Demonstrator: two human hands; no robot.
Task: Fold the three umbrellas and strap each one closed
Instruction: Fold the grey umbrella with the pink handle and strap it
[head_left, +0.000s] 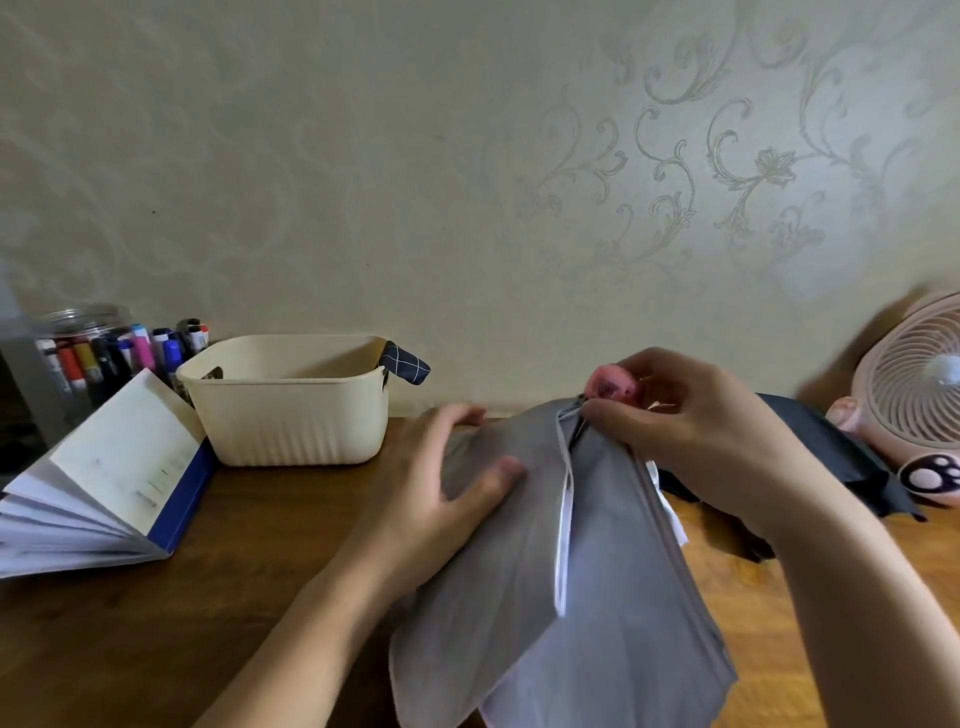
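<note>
A grey umbrella (597, 571) with white edging hangs loose and unfolded in front of me, its pink handle (612, 385) pointing away toward the wall. My right hand (691, 436) pinches the canopy fabric just below that handle. My left hand (462, 483) lies spread on the left flap of grey cloth, thumb pressed into it. A dark navy umbrella (841, 467) lies on the table behind my right hand, partly hidden by it. A navy checked umbrella (405, 364) sticks out of the cream basket (291, 410).
The wooden table (234, 597) holds an open blue-covered book (114, 478) at the left. A jar of markers (98, 353) stands behind it. A pink desk fan (914, 395) stands at the far right against the wall.
</note>
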